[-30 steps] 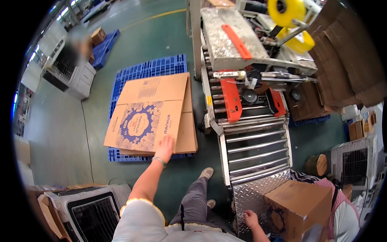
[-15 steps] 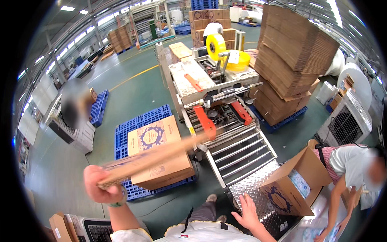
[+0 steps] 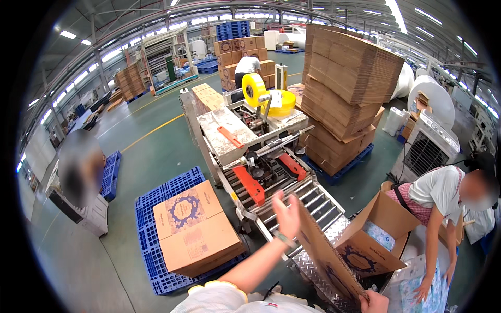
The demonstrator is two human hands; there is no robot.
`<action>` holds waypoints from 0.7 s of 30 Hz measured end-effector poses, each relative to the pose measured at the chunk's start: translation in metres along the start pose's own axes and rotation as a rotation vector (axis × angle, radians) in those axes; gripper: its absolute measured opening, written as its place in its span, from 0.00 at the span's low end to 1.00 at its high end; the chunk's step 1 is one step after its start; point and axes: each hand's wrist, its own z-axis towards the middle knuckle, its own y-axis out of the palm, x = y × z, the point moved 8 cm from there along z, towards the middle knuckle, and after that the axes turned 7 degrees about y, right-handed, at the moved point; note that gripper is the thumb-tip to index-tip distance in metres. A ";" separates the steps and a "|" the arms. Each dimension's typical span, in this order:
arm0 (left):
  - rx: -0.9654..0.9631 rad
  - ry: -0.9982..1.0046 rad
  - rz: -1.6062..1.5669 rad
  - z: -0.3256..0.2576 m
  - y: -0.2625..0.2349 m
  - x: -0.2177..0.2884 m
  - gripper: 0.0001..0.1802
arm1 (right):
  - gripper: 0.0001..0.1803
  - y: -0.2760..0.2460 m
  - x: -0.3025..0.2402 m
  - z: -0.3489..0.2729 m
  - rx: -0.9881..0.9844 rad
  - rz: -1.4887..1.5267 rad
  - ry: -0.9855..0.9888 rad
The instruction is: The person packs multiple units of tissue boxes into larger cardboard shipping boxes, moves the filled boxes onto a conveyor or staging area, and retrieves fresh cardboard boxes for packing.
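Observation:
I hold a flat, folded brown carton point(image 3: 329, 255) on edge in front of me, slanting from upper left to lower right. My left hand point(image 3: 286, 214) grips its upper end, just above the roller conveyor point(image 3: 302, 201). My right hand point(image 3: 373, 302) holds its lower corner at the bottom edge of the view. On my left, a stack of the same flat printed cartons point(image 3: 195, 235) lies on a blue pallet point(image 3: 156, 271).
A carton-sealing machine point(image 3: 250, 141) with orange guides and yellow tape rolls point(image 3: 255, 89) stands at the conveyor's far end. To the right, a person point(image 3: 443, 193) bends over an open box point(image 3: 373, 235). Tall stacks of flat cardboard point(image 3: 344, 88) stand on a pallet behind.
My left hand lifted a flat carton off the pallet stack and swung it right to the conveyor. My right hand now holds its lower end.

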 end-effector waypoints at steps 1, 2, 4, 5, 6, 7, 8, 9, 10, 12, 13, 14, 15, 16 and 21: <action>-0.092 -0.030 0.080 -0.035 0.026 -0.019 0.48 | 0.09 0.019 0.010 0.005 -0.012 -0.068 0.029; -0.247 -0.070 0.114 -0.069 0.052 -0.018 0.62 | 0.10 0.028 0.019 0.009 -0.022 -0.139 0.074; -0.445 -0.060 0.197 -0.112 0.079 -0.021 0.70 | 0.19 0.031 0.014 0.013 -0.109 -0.019 0.094; -0.456 -0.140 0.066 -0.125 0.086 -0.030 0.70 | 0.22 0.039 0.019 0.011 -0.134 0.122 0.086; -0.469 -0.208 -0.064 -0.127 0.091 -0.030 0.70 | 0.24 0.042 0.021 0.012 -0.149 0.273 0.075; -0.505 -0.168 -0.065 -0.124 0.092 -0.028 0.70 | 0.30 0.051 0.026 0.012 -0.316 0.496 0.116; -0.539 -0.128 -0.066 -0.120 0.091 -0.028 0.69 | 0.29 0.049 0.033 0.018 -0.304 0.467 0.135; -0.580 -0.092 -0.066 -0.118 0.089 -0.026 0.69 | 0.29 0.047 0.043 0.022 -0.294 0.439 0.162; -0.594 -0.097 -0.092 -0.117 0.085 -0.029 0.69 | 0.29 0.043 0.052 0.027 -0.284 0.411 0.183; -0.621 -0.102 -0.143 -0.115 0.077 -0.034 0.69 | 0.28 0.036 0.067 0.038 -0.261 0.357 0.223; -0.622 -0.113 -0.197 -0.115 0.074 -0.031 0.67 | 0.27 0.031 0.073 0.042 -0.248 0.331 0.242; -0.633 -0.093 -0.189 -0.117 0.073 -0.031 0.66 | 0.27 0.027 0.079 0.045 -0.236 0.304 0.261; -0.630 -0.073 -0.164 -0.118 0.065 -0.036 0.65 | 0.22 0.006 0.056 0.047 -0.127 0.138 0.269; -0.637 -0.053 -0.157 -0.118 0.063 -0.030 0.64 | 0.21 0.006 0.050 0.040 -0.174 0.071 0.237; -0.873 0.032 -0.146 -0.108 0.072 0.034 0.60 | 0.22 -0.011 0.115 0.022 -0.093 0.071 0.136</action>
